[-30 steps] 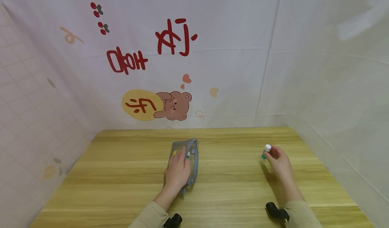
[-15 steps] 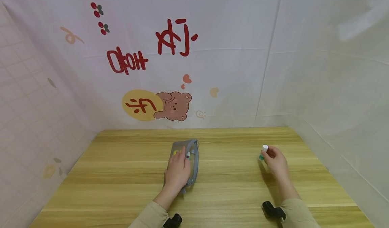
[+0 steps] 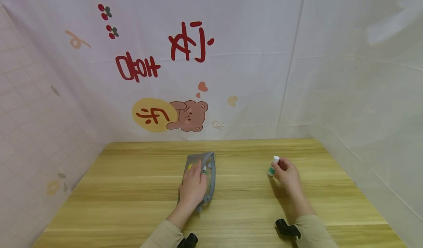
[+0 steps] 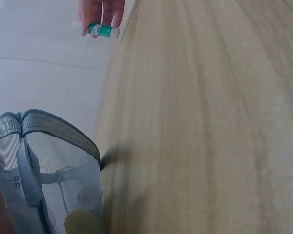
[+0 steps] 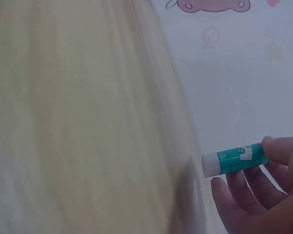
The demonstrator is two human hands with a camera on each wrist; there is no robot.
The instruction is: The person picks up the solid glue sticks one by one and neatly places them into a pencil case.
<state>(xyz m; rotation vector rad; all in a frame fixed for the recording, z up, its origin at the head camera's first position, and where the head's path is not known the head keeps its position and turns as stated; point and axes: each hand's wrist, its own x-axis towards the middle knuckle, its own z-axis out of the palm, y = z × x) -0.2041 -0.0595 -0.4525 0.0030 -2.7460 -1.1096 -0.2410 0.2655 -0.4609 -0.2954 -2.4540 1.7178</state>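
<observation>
In the head view my left hand [image 3: 193, 189] rests on a grey mesh pencil case [image 3: 212, 178], its fingers stretched along the top. Through the mesh show a yellow round spot and a small green-and-white item [image 3: 204, 170] beside my thumb. The zipped edge and sheer side of the case [image 4: 63, 165] fill the lower left of the left wrist view. Right of the case, my right hand [image 3: 288, 176] pinches a glue stick [image 3: 273, 167] between thumb and fingers, above the table. Its green label and white end [image 5: 212, 165] show in the right wrist view.
Both hands work over a wood-grain table [image 3: 241, 204]. A white printed cloth [image 3: 251, 75] hangs along its back edge, and pale cloth walls [image 3: 380, 112] stand at both sides. Black wrist-camera mounts [image 3: 286, 229] stick out by the sleeves.
My right hand has moved left with the glue stick, closer to the pencil case. The left hand and the case have stayed in place.
</observation>
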